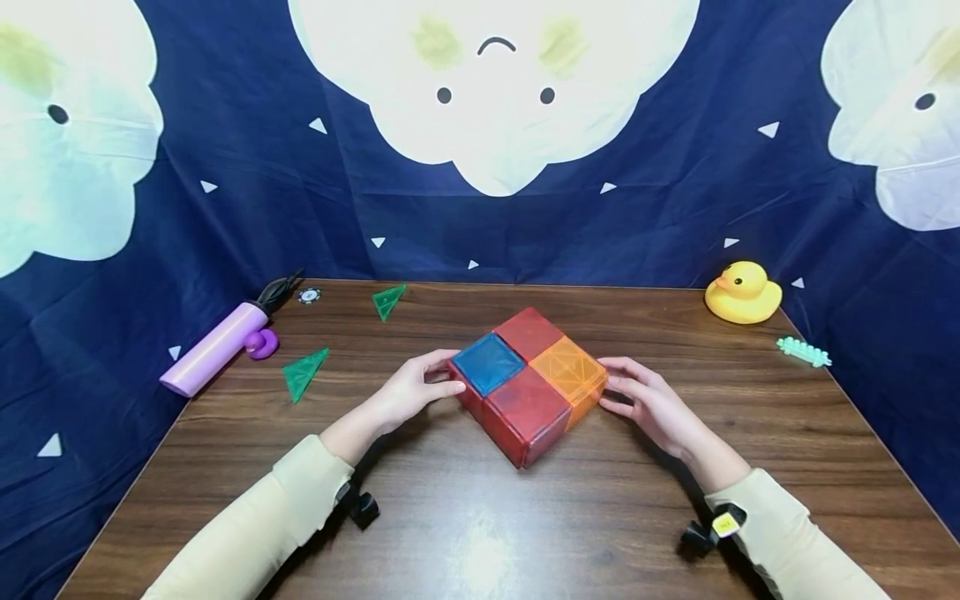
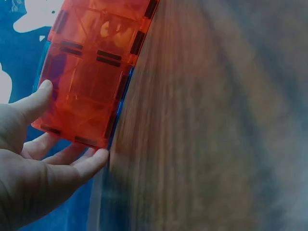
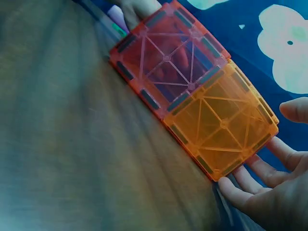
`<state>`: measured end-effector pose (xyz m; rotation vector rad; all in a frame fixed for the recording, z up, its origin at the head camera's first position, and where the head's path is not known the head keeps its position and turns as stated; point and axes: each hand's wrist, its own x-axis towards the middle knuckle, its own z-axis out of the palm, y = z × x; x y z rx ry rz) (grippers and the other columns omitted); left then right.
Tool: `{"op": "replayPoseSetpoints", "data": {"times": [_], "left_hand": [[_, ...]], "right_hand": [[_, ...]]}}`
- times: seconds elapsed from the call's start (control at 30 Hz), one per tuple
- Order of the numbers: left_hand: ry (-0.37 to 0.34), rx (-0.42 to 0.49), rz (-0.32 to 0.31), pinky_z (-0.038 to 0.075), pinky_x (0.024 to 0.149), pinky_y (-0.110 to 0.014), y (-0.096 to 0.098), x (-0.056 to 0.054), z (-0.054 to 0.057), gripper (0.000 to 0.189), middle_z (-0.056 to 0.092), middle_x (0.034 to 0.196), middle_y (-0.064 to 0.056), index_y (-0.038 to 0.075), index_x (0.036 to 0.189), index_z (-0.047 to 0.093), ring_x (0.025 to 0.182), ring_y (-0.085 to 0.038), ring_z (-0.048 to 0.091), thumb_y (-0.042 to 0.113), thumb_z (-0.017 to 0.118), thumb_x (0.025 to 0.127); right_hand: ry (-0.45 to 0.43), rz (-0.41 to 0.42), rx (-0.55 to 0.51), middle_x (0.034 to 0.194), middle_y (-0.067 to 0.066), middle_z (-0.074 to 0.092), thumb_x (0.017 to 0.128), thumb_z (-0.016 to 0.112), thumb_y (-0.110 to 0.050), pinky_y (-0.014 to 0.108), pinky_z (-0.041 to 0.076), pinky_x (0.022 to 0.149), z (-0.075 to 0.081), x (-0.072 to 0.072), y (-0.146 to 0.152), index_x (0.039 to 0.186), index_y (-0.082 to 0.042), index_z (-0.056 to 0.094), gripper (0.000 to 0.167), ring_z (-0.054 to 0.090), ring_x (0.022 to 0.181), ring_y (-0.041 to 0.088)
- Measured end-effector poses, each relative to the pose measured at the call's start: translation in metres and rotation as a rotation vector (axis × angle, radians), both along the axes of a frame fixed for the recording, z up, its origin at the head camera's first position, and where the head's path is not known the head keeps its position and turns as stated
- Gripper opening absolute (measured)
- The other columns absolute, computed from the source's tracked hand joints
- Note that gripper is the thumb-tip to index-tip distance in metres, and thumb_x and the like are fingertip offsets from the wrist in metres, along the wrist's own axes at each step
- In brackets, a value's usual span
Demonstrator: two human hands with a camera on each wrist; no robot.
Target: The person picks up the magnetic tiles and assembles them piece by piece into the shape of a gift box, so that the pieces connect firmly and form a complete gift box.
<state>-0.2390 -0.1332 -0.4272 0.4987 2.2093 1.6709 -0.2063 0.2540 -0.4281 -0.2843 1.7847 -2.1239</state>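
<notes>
A flat box of translucent magnetic tiles [image 1: 527, 404] sits mid-table, turned so that one corner faces me. Its top shows two red squares, one blue and one orange. My left hand [image 1: 414, 390] holds the box's left corner; in the left wrist view the thumb lies against the red side wall [image 2: 89, 91] and the fingers are at the end edge. My right hand [image 1: 651, 407] is at the right corner. In the right wrist view its fingertips touch the lower edge of the orange tile [image 3: 224, 122], while its thumb stands apart from the box.
Two green triangle tiles [image 1: 305, 374] lie left of the box. Farther left are a lilac cylinder [image 1: 216, 348], a small purple toy [image 1: 261, 342] and a round chip [image 1: 309, 295]. A yellow rubber duck [image 1: 743, 293] and a mint-coloured piece [image 1: 804, 352] are at the right edge.
</notes>
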Motion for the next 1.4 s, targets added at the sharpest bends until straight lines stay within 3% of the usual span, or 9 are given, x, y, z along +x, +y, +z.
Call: {"op": "replayPoseSetpoints", "data": {"times": [0.33,0.5,0.6,0.73,0.87,0.97,1.1,1.23,1.4], "left_hand": [[-0.162,0.126,0.037,0.047,0.105,-0.044,-0.001,-0.014,-0.003,0.049,0.049,0.149,-0.021,-0.002,0.149,0.047,0.131,-0.03,0.053,0.007,0.061,0.103],[-0.251,0.195,0.099,0.043,0.108,-0.049,0.003,-0.01,-0.001,0.054,0.041,0.153,-0.026,-0.004,0.154,0.035,0.136,-0.036,0.047,0.008,0.055,0.105],[-0.299,0.245,0.148,0.039,0.111,-0.052,0.006,-0.001,0.001,0.059,0.035,0.155,-0.028,-0.003,0.157,0.026,0.14,-0.04,0.041,0.016,0.052,0.107],[-0.339,0.297,0.182,0.034,0.113,-0.056,0.011,0.024,0.006,0.068,0.023,0.161,-0.028,0.0,0.16,0.018,0.145,-0.043,0.031,0.022,0.051,0.106],[-0.349,0.287,0.135,0.031,0.114,-0.059,0.019,0.053,0.01,0.076,0.013,0.165,-0.026,0.005,0.162,0.011,0.149,-0.043,0.022,0.023,0.055,0.102],[-0.356,0.262,0.075,0.03,0.114,-0.059,0.024,0.067,0.011,0.083,0.011,0.167,-0.022,0.011,0.164,0.009,0.151,-0.041,0.02,0.024,0.061,0.101],[-0.316,0.248,-0.004,0.031,0.115,-0.055,0.029,0.072,0.01,0.091,0.011,0.168,-0.016,0.016,0.165,0.006,0.151,-0.039,0.02,0.018,0.067,0.098],[-0.253,0.239,-0.027,0.028,0.117,-0.054,0.031,0.068,0.009,0.094,0.013,0.167,-0.017,0.014,0.165,0.005,0.15,-0.042,0.021,0.011,0.068,0.096],[-0.231,0.244,-0.033,0.027,0.117,-0.054,0.032,0.06,0.008,0.094,0.016,0.167,-0.018,0.013,0.165,0.006,0.15,-0.043,0.021,0.009,0.068,0.095]], "right_hand": [[-0.068,0.128,-0.063,0.135,0.008,0.058,0.107,0.043,-0.006,0.043,0.047,0.105,0.007,0.049,0.004,0.135,-0.006,0.055,0.031,0.059,0.124,0.022],[-0.067,0.19,-0.043,0.139,0.008,0.055,0.109,0.04,-0.008,0.042,0.046,0.106,0.009,0.054,0.005,0.138,-0.001,0.053,0.033,0.058,0.126,0.021],[-0.038,0.165,-0.026,0.137,0.008,0.057,0.109,0.04,-0.009,0.04,0.047,0.105,0.008,0.045,0.007,0.139,0.002,0.051,0.034,0.06,0.124,0.02],[0.043,0.109,-0.053,0.138,0.009,0.06,0.11,0.039,-0.009,0.038,0.047,0.105,0.007,0.023,0.007,0.143,0.004,0.047,0.036,0.058,0.126,0.021],[0.079,0.037,-0.045,0.141,0.008,0.058,0.111,0.04,-0.015,0.037,0.046,0.106,0.006,-0.004,0.001,0.147,-0.002,0.046,0.038,0.053,0.132,0.025],[0.063,-0.013,0.003,0.148,0.009,0.051,0.111,0.042,-0.022,0.034,0.045,0.106,0.005,-0.023,-0.009,0.153,-0.003,0.039,0.046,0.05,0.134,0.023],[0.022,-0.028,0.052,0.155,0.013,0.039,0.11,0.046,-0.024,0.031,0.047,0.101,0.002,-0.04,-0.023,0.159,-0.001,0.025,0.058,0.051,0.129,0.017],[-0.018,-0.029,0.044,0.142,0.008,0.051,0.108,0.048,-0.017,0.032,0.052,0.094,-0.003,-0.048,-0.032,0.157,0.002,0.028,0.056,0.058,0.119,0.013],[-0.014,-0.039,0.004,0.124,0.001,0.064,0.107,0.05,-0.013,0.033,0.055,0.091,-0.004,-0.051,-0.032,0.149,0.005,0.038,0.047,0.062,0.112,0.014]]}}
